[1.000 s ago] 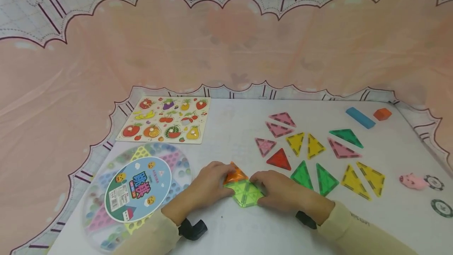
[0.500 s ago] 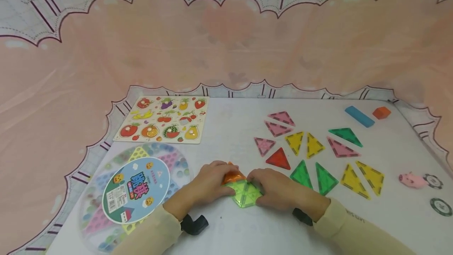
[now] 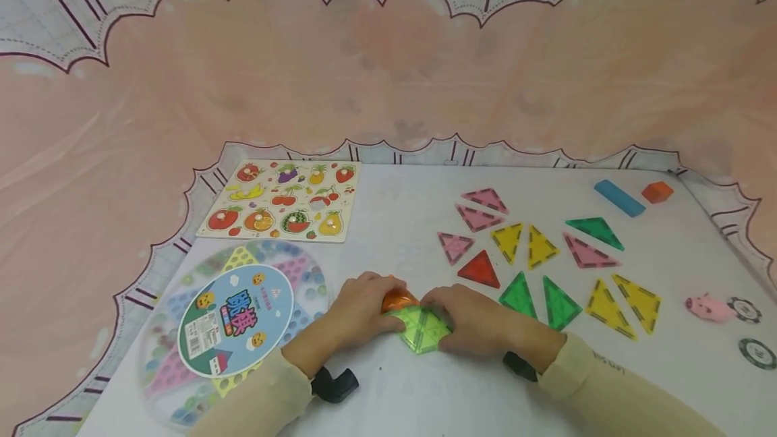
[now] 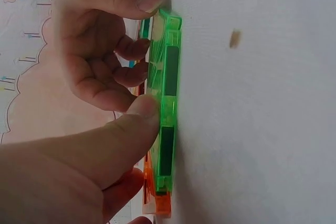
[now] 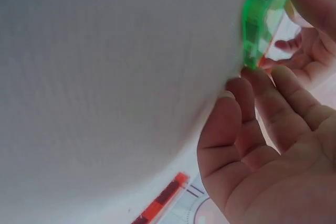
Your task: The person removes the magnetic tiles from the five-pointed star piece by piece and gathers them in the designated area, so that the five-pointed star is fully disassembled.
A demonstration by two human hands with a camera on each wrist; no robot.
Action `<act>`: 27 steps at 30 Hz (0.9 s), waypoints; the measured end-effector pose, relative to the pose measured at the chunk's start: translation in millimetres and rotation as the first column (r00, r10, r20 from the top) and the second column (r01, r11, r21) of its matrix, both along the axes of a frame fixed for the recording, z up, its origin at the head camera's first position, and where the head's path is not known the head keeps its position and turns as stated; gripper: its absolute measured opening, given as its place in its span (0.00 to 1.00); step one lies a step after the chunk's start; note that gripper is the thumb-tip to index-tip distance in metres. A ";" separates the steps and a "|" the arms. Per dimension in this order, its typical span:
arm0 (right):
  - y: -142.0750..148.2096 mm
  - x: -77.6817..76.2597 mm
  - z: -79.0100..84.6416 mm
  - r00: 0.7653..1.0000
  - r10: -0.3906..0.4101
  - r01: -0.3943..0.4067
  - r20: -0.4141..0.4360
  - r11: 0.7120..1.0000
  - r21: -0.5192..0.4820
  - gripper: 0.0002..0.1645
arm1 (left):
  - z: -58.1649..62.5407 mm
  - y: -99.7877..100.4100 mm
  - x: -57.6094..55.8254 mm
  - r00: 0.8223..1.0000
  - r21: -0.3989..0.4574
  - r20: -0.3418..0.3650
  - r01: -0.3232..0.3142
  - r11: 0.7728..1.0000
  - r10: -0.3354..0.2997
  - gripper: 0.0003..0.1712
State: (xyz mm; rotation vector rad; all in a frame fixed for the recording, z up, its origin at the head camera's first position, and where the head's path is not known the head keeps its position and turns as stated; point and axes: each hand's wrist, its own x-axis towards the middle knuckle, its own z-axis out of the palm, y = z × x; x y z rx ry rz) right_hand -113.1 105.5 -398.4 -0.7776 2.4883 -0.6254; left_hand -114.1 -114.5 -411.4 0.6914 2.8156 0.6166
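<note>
On the white table, both hands hold a joined group of translucent magnetic tiles. Light green triangular tiles (image 3: 420, 330) make up its near part, and an orange tile (image 3: 397, 299) adjoins them on the far left. My left hand (image 3: 363, 309) grips the left side, its fingers over the orange tile and its thumb at the green edge. From the right, my right hand (image 3: 470, 321) pinches the green tiles between thumb and fingers. The left wrist view shows the green edge (image 4: 170, 72) side-on, close to the tabletop, with the left thumb (image 4: 143, 109) against it. Fingers hide part of the orange tile.
Right of the hands lie loose triangular tiles, among them a red one (image 3: 479, 270), a green one (image 3: 561, 303) and a yellow one (image 3: 610, 309). A fruit puzzle board (image 3: 276, 224) and a round board-game box (image 3: 237, 322) occupy the left. A toy pig (image 3: 709, 309) sits far right.
The left fingers have moved slightly over the orange tile, covering more of it. The right hand has shifted slightly left against the green tiles. The loose pieces have not moved.
</note>
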 end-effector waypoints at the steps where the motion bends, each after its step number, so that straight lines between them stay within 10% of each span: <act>1: -0.3 -0.2 -0.3 1.000 0.000 0.000 -0.001 1.000 0.000 0.34 | 0.2 0.1 0.1 1.000 -0.002 -0.007 -0.002 1.000 0.002 0.32; 14: -0.8 -8.9 -1.0 0.998 0.033 -0.033 -0.049 0.999 -0.002 0.30 | 1.0 0.9 -0.6 1.000 0.012 0.001 -0.009 1.000 0.009 0.32; 27: 11.2 -16.7 6.3 0.977 -0.212 0.210 -0.023 0.976 -0.059 0.20 | 1.6 -0.4 0.3 1.000 0.016 0.025 -0.019 1.000 0.019 0.33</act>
